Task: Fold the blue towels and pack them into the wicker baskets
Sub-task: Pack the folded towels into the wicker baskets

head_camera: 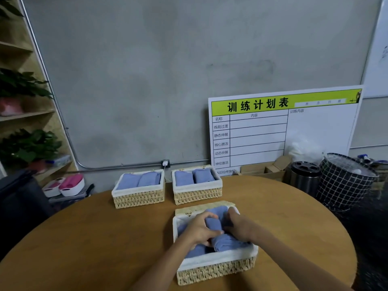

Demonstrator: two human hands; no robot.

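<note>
I see both hands inside the near basket (216, 267) on the round table (84, 238): the left hand (199, 229) and right hand (239, 226) each grip a rolled blue towel (216, 226) (another lies beside it). Two packed baskets (138, 198) sit beyond.

On the white board (281, 131), heading "训练计划表"; column labels "名称", "内容", "训练内容"; rows "静态伸展", "核心激活", "动态伸展".
</note>
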